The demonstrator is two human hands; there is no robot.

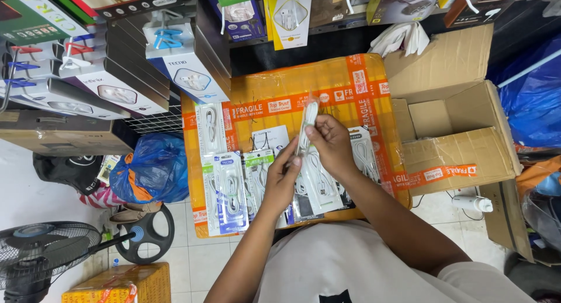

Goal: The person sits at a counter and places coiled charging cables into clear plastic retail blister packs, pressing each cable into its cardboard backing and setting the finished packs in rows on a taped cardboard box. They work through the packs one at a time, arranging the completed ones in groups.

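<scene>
Both my hands hold one clear packet with a white cable (pixel 308 120) over a taped cardboard box (pixel 327 81). My right hand (pixel 330 142) pinches the packet near its middle from the right. My left hand (pixel 283 177) grips its lower end from the left. Under my hands, several more cable packets lie on the box top: a clear packet (pixel 210 127) at the left, a blue and white blister pack (pixel 231 192), a green-topped pack (pixel 257 168), and white cable packets (pixel 365 154) at the right.
An open empty cardboard box (pixel 450 133) stands to the right. Racks of boxed earphones (pixel 111 87) hang at the left. A blue plastic bag (pixel 149 168), a black fan (pixel 41 256) and a small taped box (pixel 123 282) sit on the tiled floor.
</scene>
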